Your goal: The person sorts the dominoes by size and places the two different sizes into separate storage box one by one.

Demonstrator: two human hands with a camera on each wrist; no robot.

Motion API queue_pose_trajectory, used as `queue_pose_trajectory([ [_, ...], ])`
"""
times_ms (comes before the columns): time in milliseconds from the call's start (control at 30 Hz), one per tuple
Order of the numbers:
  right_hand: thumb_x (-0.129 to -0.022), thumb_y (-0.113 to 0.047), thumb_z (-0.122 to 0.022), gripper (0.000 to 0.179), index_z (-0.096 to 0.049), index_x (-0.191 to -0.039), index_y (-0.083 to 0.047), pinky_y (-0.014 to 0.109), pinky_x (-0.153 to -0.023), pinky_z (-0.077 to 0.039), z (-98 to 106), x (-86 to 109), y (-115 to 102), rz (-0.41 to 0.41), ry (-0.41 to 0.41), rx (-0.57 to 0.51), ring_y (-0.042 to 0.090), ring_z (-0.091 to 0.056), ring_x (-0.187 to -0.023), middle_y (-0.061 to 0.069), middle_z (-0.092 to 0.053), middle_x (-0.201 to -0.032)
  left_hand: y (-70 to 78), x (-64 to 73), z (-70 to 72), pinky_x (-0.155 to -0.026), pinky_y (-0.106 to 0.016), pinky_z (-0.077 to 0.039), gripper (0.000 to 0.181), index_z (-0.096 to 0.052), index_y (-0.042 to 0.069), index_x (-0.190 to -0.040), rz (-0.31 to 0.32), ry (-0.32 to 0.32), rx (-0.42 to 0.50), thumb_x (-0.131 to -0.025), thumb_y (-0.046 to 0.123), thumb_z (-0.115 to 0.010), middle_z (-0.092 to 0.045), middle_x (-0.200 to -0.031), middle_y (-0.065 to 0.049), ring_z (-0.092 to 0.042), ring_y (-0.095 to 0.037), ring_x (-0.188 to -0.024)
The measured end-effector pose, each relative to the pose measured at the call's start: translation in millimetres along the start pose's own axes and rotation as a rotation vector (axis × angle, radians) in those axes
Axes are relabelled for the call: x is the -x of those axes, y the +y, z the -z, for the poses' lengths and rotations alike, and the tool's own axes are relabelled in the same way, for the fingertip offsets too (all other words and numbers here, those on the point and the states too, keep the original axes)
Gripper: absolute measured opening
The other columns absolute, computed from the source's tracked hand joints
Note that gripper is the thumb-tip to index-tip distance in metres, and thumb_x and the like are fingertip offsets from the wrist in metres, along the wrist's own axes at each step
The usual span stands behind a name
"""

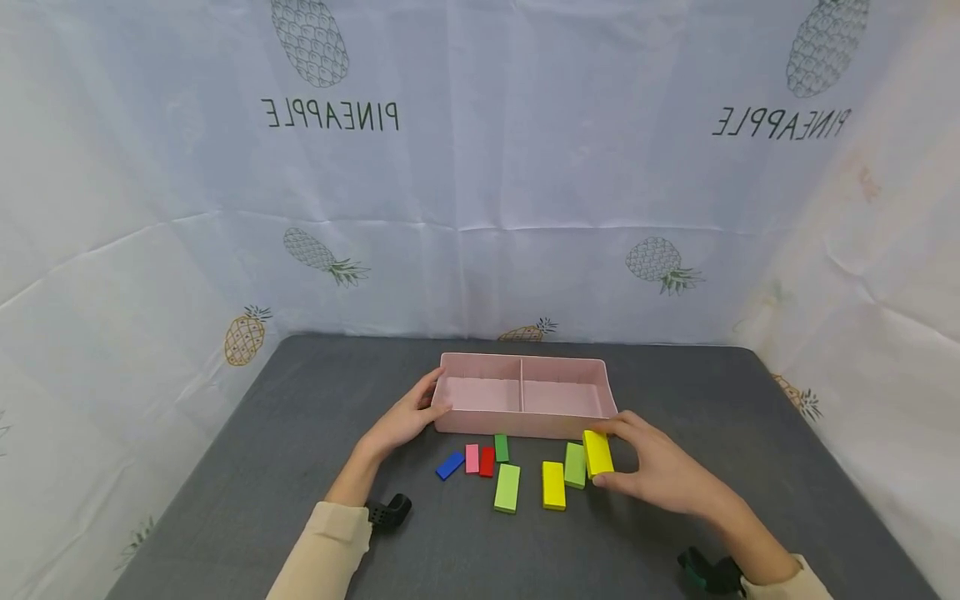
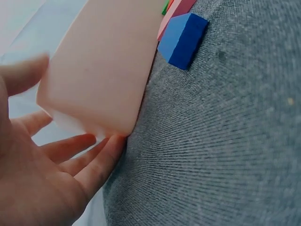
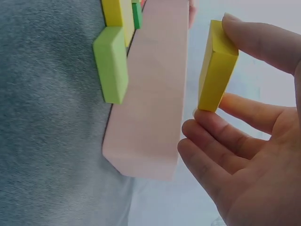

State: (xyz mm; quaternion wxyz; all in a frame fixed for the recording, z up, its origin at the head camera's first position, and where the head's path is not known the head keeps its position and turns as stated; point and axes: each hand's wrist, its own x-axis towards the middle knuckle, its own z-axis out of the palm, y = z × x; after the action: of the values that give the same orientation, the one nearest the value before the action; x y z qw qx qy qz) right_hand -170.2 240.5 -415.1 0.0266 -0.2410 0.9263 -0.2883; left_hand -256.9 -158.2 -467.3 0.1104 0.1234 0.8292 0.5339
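A dark grey, woven-looking tabletop spreads beneath the grip, its far corners rounded. Beyond the grip hangs a pale sheet, creased by a long horizontal fold, printed with pineapples and, higher up, PINEAPPLE lettering that I read backwards. More pale fabric flanks the grip to left and right. From here the light looks bluish straight beyond it, warmer to its right.

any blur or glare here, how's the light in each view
Head view: the cloth looks warmer at right; left wrist view: thumb of the left hand blurred, blue block crisper; right wrist view: cloth behind the right hand washed out, yellow block fairly sharp.
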Motion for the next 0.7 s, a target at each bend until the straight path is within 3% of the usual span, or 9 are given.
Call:
queue_pose_trajectory([
  [300,-0.082,-0.037,-0.086,0.066,-0.061,-0.137,-0.008,0.049,-0.089,-0.055,8,-7.5,-1,0.026,0.062,0.014,0.021,-0.058,-0.108,-0.003,-0.058,-0.121,4.2,2.4,-3.2,-0.111,-0.059,-0.037,0.077,-0.019,0.016,-0.164,0.011,0.024,-0.021,-0.102,0.030,-0.063,-0.031,-0.160,-0.022,-0.039,-0.042,-0.143],
  [433,-0.082,-0.032,-0.087,0.065,-0.062,-0.136,-0.008,0.042,-0.085,-0.055,11,-13.5,-2,0.040,0.088,0.017,0.018,-0.056,-0.104,-0.003,-0.058,-0.121,5.4,3.3,-4.5,-0.111,-0.060,-0.036,0.075,-0.020,0.017,-0.163,0.025,0.032,-0.031,-0.102,0.031,-0.062,-0.031,-0.160,-0.022,-0.039,-0.042,-0.143],
  [700,-0.084,-0.035,-0.085,0.065,-0.061,-0.137,-0.006,0.043,-0.084,-0.054,19,-29.6,-3,0.066,0.112,0.019,0.023,-0.055,-0.104,0.003,-0.059,-0.122,5.5,2.6,-3.4,-0.112,-0.061,-0.034,0.072,-0.021,0.015,-0.163,0.029,0.036,-0.044,-0.104,0.031,-0.060,-0.032,-0.159,-0.023,-0.038,-0.045,-0.143],
])
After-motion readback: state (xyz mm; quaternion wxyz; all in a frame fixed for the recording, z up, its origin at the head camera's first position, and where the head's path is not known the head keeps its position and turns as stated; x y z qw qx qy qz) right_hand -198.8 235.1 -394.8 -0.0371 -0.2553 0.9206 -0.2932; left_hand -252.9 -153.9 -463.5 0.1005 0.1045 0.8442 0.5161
